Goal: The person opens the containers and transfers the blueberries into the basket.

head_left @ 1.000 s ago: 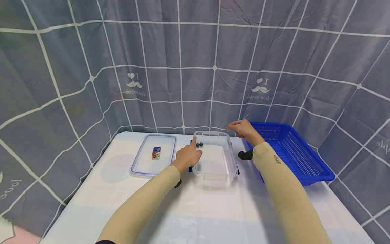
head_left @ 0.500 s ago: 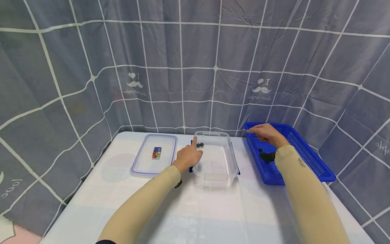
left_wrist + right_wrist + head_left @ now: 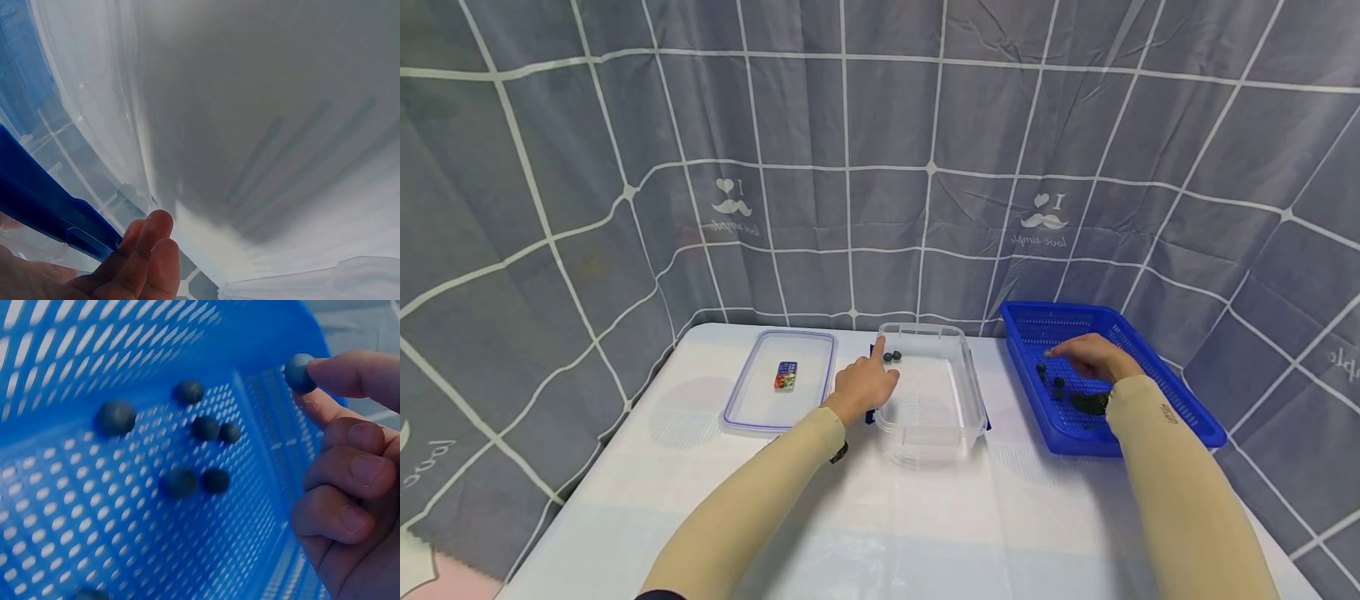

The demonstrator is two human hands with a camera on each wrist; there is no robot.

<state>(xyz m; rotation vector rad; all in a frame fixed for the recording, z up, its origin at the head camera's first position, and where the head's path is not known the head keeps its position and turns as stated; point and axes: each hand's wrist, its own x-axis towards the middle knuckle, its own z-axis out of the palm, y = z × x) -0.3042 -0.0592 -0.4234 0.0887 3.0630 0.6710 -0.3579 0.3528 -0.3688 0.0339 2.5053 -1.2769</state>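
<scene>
In the head view my left hand (image 3: pixel 863 383) holds the left side of a clear plastic food container (image 3: pixel 928 400), its index finger stretched along the rim. The left wrist view shows several of its fingers against a dark blue side latch (image 3: pixel 56 200). Two blueberries (image 3: pixel 892 357) lie at the container's far left. My right hand (image 3: pixel 1093 357) is over the blue basket (image 3: pixel 1198 432), pinching a blueberry (image 3: pixel 300 373) between thumb and index finger, with the other fingers curled in. Below it, several loose blueberries (image 3: pixel 206 428) lie on the basket's slotted floor.
To the container's left lies a clear lid (image 3: pixel 748 417) with a blue seal and a small coloured label (image 3: pixel 786 376). A grey checked curtain (image 3: pixel 887 208) hangs behind the white table (image 3: pixel 880 525).
The right hand has moved right from behind the container into the space above the basket, lowering there with the blueberry. The left hand keeps its place on the container.
</scene>
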